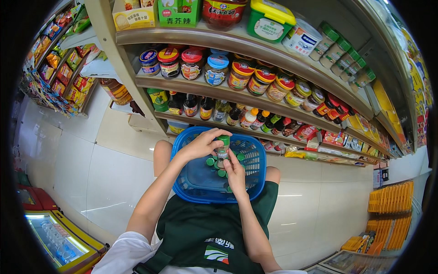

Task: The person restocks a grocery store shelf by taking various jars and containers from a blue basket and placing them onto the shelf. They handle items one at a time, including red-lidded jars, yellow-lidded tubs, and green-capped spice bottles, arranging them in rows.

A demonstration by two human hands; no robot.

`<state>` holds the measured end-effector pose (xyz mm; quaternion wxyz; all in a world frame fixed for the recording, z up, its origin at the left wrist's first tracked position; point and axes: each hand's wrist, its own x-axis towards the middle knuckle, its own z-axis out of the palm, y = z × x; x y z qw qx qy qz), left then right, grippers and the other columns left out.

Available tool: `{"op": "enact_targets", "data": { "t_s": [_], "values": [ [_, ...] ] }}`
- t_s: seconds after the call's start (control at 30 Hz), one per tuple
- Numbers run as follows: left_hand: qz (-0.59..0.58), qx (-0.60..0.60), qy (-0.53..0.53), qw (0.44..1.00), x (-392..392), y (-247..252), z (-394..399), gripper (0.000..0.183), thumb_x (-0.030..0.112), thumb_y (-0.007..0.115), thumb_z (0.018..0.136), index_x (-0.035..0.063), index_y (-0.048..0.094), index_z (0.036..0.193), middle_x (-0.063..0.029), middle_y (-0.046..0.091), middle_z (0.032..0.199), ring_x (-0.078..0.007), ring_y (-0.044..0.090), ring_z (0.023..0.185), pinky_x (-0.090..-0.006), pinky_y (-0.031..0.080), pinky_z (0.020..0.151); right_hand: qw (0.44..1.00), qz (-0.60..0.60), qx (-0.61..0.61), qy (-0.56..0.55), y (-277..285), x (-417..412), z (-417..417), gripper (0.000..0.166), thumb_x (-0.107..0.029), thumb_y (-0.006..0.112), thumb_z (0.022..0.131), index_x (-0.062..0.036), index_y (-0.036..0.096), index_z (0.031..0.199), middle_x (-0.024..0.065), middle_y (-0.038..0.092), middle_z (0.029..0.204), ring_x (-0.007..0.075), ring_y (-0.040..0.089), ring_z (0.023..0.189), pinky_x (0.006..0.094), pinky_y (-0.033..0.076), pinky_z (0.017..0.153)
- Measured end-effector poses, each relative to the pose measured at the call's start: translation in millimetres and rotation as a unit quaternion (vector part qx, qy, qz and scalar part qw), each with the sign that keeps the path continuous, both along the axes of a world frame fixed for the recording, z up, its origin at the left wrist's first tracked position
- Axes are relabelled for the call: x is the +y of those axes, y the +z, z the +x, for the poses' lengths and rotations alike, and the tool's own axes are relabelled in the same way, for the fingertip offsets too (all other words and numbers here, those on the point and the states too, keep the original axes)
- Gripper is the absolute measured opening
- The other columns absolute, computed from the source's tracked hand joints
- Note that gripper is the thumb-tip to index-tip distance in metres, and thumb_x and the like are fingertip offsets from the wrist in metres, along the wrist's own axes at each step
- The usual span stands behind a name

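Observation:
Both my hands hold one small spice bottle with a green cap (223, 152) above a blue plastic basket (196, 200). The fingers of my left hand (203, 144) are at its cap from the left, and my right hand (235, 171) grips its lower part from the right. Inside the basket, several more green-capped bottles (221, 173) stand or lie, partly hidden by my hands. The basket rests at my lap, over a dark green apron (202, 222). On the top shelf at the right, similar green-capped spice bottles (326, 41) stand in a row.
Shelves (205, 92) ahead carry jars (217, 68), sauce bottles (205, 108) and a green tub with a yellow lid (270, 22). Snack bags (65, 73) hang on racks at the left. A glass-topped cooler (58, 239) stands at lower left, and orange racks (390, 197) at the right.

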<state>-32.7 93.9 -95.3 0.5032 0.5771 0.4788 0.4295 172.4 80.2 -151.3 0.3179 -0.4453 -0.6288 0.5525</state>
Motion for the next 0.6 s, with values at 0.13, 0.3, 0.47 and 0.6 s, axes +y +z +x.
{"op": "enact_targets", "data": {
  "t_s": [0.13, 0.3, 0.47, 0.6],
  "values": [
    [-0.003, 0.031, -0.004, 0.999, 0.0, 37.7, 18.1, 0.04, 0.007, 0.051, 0.103, 0.0121, 0.058, 0.141, -0.0083, 0.053, 0.131, -0.0167, 0.064, 0.103, -0.0294, 0.061, 0.073, 0.999, 0.013, 0.037, -0.021, 22.1, -1.2, 9.3, 0.056, -0.023, 0.067, 0.1, -0.008, 0.05, 0.152, 0.014, 0.072, 0.116, 0.0166, 0.069, 0.093, 0.0296, 0.055, 0.078],
    [0.216, 0.16, 0.036, 0.963, 7.6, 69.6, 49.6, 0.043, -0.002, 0.055, 0.096, 0.0098, 0.061, 0.137, -0.0129, 0.06, 0.123, -0.0262, 0.069, 0.095, -0.0344, 0.057, 0.076, 0.963, 0.227, -0.126, -0.071, 80.9, -0.1, 22.9, 0.061, -0.023, 0.077, 0.093, 0.001, 0.053, 0.144, 0.0168, 0.065, 0.118, 0.031, 0.069, 0.099, 0.0377, 0.056, 0.08],
    [0.303, 0.136, 0.048, 0.942, 28.6, 128.9, 91.8, 0.045, -0.004, 0.064, 0.091, 0.006, 0.061, 0.135, -0.0143, 0.063, 0.126, -0.0286, 0.07, 0.101, -0.035, 0.058, 0.078, 0.899, 0.383, -0.131, -0.164, 132.3, 30.5, 48.2, 0.048, -0.021, 0.078, 0.089, 0.0022, 0.06, 0.127, 0.017, 0.064, 0.115, 0.037, 0.066, 0.101, 0.0433, 0.054, 0.082],
    [0.348, 0.081, 0.039, 0.933, 57.0, 169.5, 131.7, 0.056, -0.004, 0.064, 0.095, 0.0056, 0.049, 0.148, -0.0155, 0.06, 0.134, -0.0258, 0.069, 0.114, -0.0352, 0.06, 0.09, 0.841, 0.47, -0.129, -0.235, 178.0, 68.4, 78.1, 0.044, -0.012, 0.075, 0.09, 0.0036, 0.058, 0.127, 0.0212, 0.064, 0.115, 0.0424, 0.064, 0.102, 0.0465, 0.053, 0.084]
  ]
}}
